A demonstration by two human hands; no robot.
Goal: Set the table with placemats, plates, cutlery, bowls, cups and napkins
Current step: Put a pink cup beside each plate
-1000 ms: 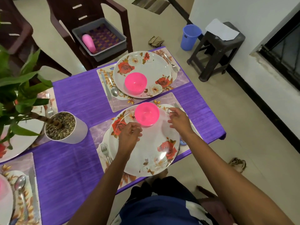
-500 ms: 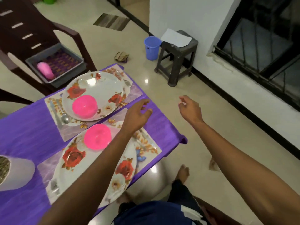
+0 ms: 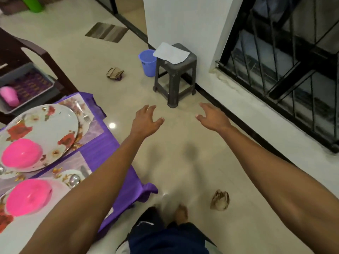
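- Reaching out over the bare floor, both arms extended away from the table; left hand [image 3: 146, 120] and right hand [image 3: 212, 118] hold nothing, fingers spread and loosely bent.
- Two settings in view on the purple tablecloth [image 3: 108, 149]: far floral plate [image 3: 45, 129] with a pink bowl [image 3: 22, 155] on it, near plate mostly hidden under a second pink bowl [image 3: 29, 197] and the left forearm.
- Placemats under both — far placemat [image 3: 95, 125], near placemat [image 3: 73, 162]. Fork [image 3: 86, 117] lies beside the far plate; spoon [image 3: 74, 179] beside the near one.
- Judgement: placemats, plates, bowls and cutlery are done for these two places. No cups or napkins seen on the table.
- Pink cup [image 3: 9, 96] lies in a grey tray [image 3: 49, 87] on the chair, well apart from both hands.
- White sheet [image 3: 170, 53] on the dark stool [image 3: 174, 77] — possibly a napkin, cannot tell. Blue tumbler [image 3: 147, 62] stands on the floor beside it.
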